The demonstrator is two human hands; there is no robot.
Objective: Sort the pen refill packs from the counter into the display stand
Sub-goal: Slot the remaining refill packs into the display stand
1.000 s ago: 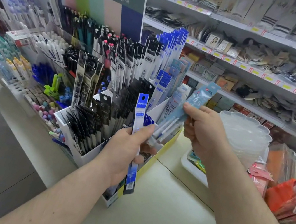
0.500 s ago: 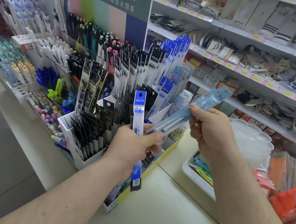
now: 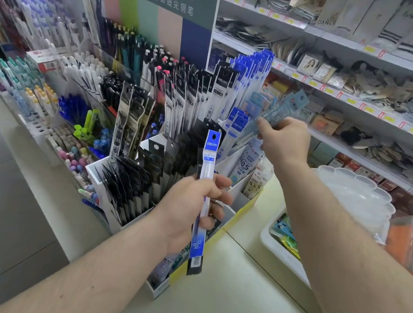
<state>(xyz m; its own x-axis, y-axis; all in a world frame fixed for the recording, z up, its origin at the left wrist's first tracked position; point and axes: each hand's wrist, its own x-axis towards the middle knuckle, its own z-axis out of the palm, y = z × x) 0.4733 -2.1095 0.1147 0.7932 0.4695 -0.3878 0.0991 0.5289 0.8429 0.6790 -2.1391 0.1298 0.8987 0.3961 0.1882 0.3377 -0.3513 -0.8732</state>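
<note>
My left hand [image 3: 191, 208] grips a long blue-and-white refill pack [image 3: 209, 162] upright, just in front of the white display stand [image 3: 119, 219]. The stand holds several black and blue refill packs in tiered slots. My right hand [image 3: 282, 141] pinches a pale blue refill pack [image 3: 286, 109], blurred by motion, tilted up to the right over the stand's right-hand compartments, beside a tall row of blue packs [image 3: 250, 79].
Pens and markers [image 3: 82, 77] fill racks to the left of the stand. A beige counter [image 3: 230, 303] runs below. A white bin [image 3: 282, 252] and a clear scalloped tray [image 3: 356, 196] sit at the right, with store shelves [image 3: 357, 104] behind.
My right hand has lifted the pale blue pack up and forward toward the stand's back-right slots. My left hand has raised its blue pack slightly and keeps hold of it.
</note>
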